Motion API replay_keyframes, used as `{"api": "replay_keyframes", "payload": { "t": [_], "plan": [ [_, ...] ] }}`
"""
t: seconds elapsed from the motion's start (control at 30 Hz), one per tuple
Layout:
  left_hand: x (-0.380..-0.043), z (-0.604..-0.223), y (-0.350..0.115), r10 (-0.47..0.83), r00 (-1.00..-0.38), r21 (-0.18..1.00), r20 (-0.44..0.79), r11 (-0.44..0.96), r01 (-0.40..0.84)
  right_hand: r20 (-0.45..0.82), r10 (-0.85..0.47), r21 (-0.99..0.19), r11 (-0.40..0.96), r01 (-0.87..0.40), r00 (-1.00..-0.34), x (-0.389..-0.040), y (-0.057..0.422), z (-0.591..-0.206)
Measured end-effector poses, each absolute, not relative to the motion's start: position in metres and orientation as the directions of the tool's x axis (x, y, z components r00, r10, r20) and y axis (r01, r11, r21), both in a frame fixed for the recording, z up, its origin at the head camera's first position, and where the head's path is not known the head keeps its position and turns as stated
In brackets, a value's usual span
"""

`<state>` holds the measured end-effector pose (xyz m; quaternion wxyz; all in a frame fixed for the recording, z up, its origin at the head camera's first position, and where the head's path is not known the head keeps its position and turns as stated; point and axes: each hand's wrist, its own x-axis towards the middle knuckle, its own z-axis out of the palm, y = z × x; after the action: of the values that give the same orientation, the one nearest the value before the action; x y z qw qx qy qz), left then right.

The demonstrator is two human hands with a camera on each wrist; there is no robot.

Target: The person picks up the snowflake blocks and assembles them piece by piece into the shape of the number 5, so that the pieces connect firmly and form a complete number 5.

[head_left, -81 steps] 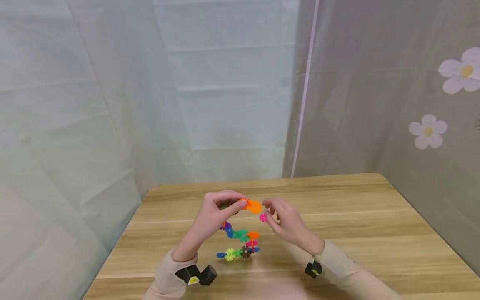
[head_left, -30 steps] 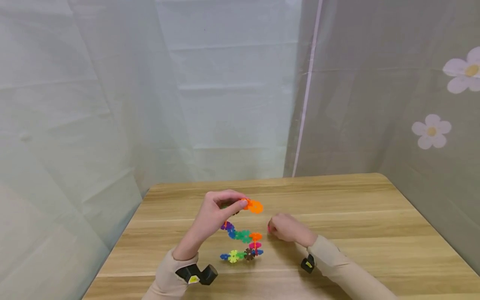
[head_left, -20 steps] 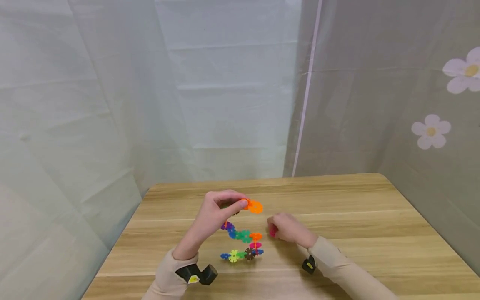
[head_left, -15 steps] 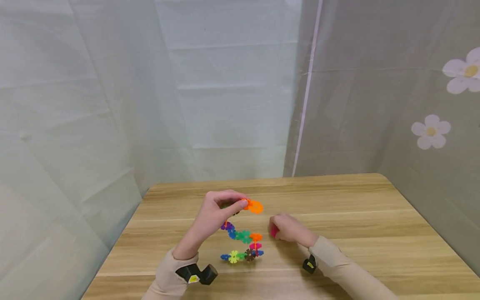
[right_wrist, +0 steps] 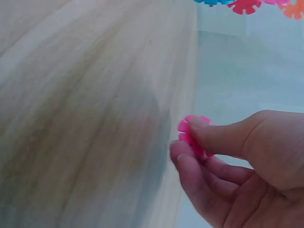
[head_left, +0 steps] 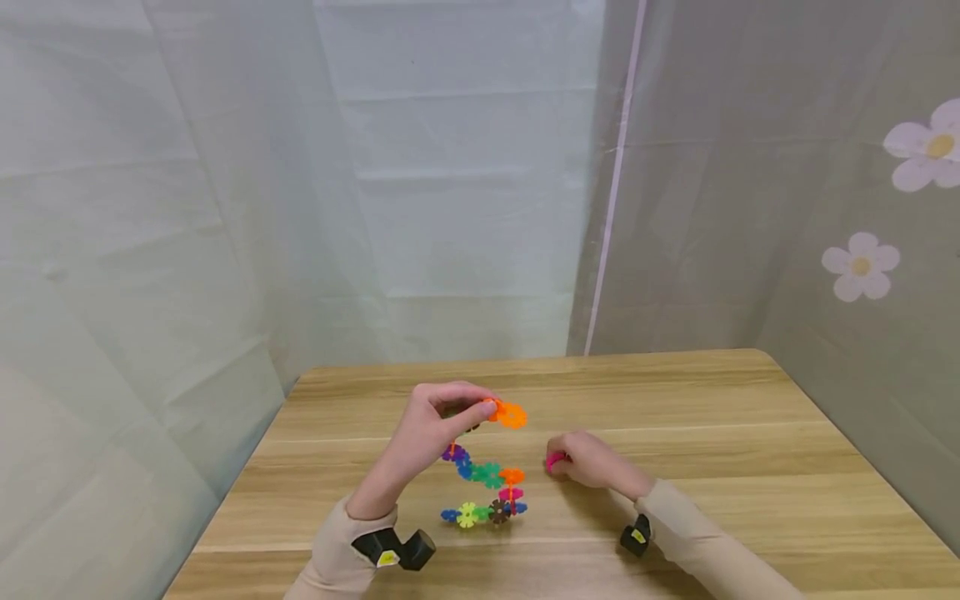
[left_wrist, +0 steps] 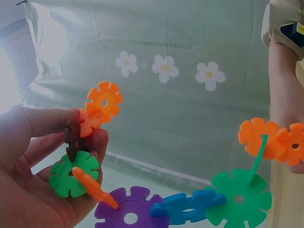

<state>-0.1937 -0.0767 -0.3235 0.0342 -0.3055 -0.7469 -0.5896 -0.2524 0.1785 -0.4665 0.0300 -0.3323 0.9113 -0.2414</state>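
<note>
My left hand (head_left: 427, 425) pinches an orange notched plastic disc near the upper end of a chain of interlocking snowflake discs. One more orange disc (head_left: 513, 415) sticks out beyond the fingertips. Below hang brown, green (left_wrist: 73, 174), purple (left_wrist: 129, 208) and blue (left_wrist: 187, 209) discs, and the chain runs on down to a yellow-green disc (head_left: 467, 515) just over or on the table. To its right, my right hand (head_left: 588, 461) holds a loose pink notched disc (right_wrist: 190, 133) between thumb and fingers, low over the table and apart from the chain.
The wooden table (head_left: 697, 417) reaches back to a pale hanging curtain (head_left: 465, 208), with a greyer curtain printed with white flowers (head_left: 861, 267) on the right. Black cameras (head_left: 393, 550) are strapped to both wrists.
My right hand has come down from beside the orange end toward the table with the pink disc, then shifted slightly right. The left hand has stayed nearly still, gripping the chain.
</note>
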Motion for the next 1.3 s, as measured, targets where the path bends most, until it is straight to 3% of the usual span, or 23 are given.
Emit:
{"api": "replay_keyframes", "payload": {
  "t": [0.53, 1.0, 1.3],
  "plan": [
    [-0.196, -0.324, -0.076, 0.42, -0.805, 0.858, 0.42, 0.105, 0.502, 0.244, -0.475, -0.692, 0.525, -0.495, -0.845, -0.235, 0.171, -0.441],
    [-0.199, -0.323, -0.077, 0.413, -0.819, 0.866, 0.399, 0.123, 0.484, 0.335, -0.364, -0.709, 0.51, -0.487, -0.869, -0.224, 0.167, -0.425],
    [-0.2, -0.322, -0.078, 0.411, -0.82, 0.866, 0.399, 0.124, 0.484, 0.419, -0.349, -0.708, 0.452, -0.543, -0.838, -0.216, 0.163, -0.414]
  ]
}}
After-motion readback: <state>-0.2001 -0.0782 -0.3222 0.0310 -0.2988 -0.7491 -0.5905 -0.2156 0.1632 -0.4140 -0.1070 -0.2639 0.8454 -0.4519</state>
